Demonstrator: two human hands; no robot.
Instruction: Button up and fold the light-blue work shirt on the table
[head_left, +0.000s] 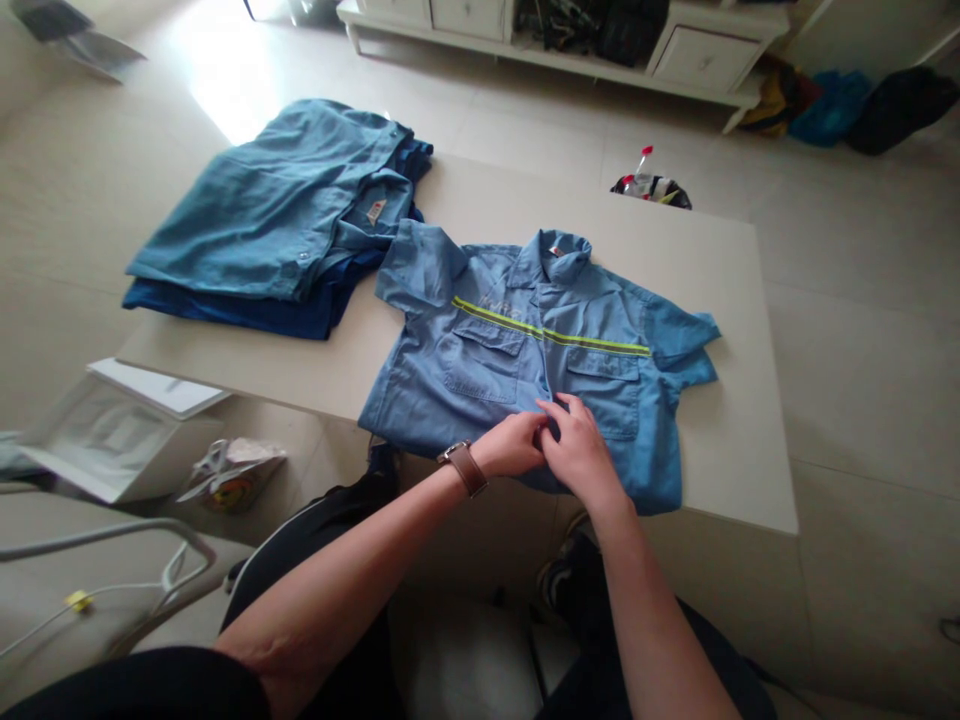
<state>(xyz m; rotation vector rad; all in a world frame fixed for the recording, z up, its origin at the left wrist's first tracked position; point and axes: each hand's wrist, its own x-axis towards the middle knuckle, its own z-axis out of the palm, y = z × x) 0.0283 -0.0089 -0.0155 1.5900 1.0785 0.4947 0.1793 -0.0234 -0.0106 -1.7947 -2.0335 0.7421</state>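
Note:
A blue short-sleeved work shirt [487,370] lies spread face up on the table, its collar away from me. A yellow-green stripe crosses its chest above two flap pockets. At the lower front opening, my left hand [511,445], with a watch [465,468] on the wrist, has its fingers closed on the shirt's edge. Close against it, my right hand [579,445] bends its fingers and thumb onto the same front edge. The fingertips meet there, and whatever small part they pinch is hidden.
The pale table [739,430] carries a stack of folded blue garments [262,210] at the left. A black bag with red bits [651,188] shows past its far edge. A white box [124,440] and a plastic bag [232,475] lie at lower left. A white cabinet [465,20] stands beyond.

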